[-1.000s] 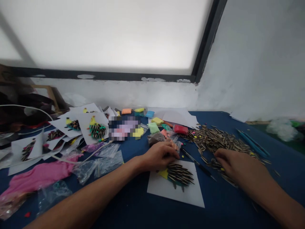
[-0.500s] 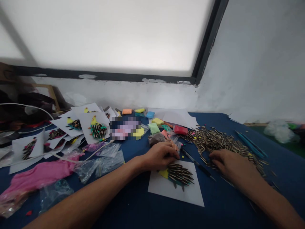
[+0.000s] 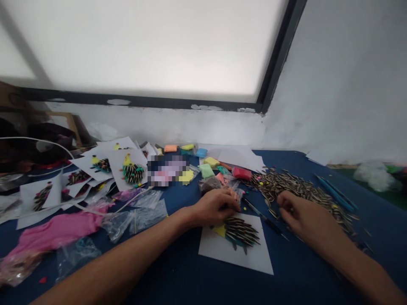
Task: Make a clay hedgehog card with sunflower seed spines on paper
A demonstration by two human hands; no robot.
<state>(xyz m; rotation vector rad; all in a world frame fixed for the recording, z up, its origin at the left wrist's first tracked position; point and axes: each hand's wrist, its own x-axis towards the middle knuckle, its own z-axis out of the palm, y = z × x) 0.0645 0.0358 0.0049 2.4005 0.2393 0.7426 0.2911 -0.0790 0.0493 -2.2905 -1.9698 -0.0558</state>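
A white sheet of paper point(image 3: 254, 262) lies before me, bearing a hedgehog figure point(image 3: 242, 232) with a yellow clay face, a green body and sunflower seeds for spines. Over the sheet's upper left edge rests my left hand point(image 3: 214, 207), its fingers curled in together beside the top of the figure; whatever they hold is hidden. My right hand point(image 3: 297, 212) hovers at the near edge of a heap of striped sunflower seeds point(image 3: 295, 184), thumb and fingers closed together. Anything in that pinch is too small to make out. Between the hands lies a dark pen-like tool point(image 3: 265, 218) with a thin tip.
Clay packets, among them a red one point(image 3: 241, 173) and a green one point(image 3: 206, 170), lie behind my left hand. Finished seed pictures point(image 3: 132, 169) are stacked at the left, near a pink cloth-like piece point(image 3: 60, 231) and plastic bags point(image 3: 148, 216). Blue tweezers point(image 3: 337, 192) lie right of the seeds.
My right hand has lifted slightly, its fingers drawn closer together at the seed heap. My left hand stays at the paper. The whole view has shifted a little.
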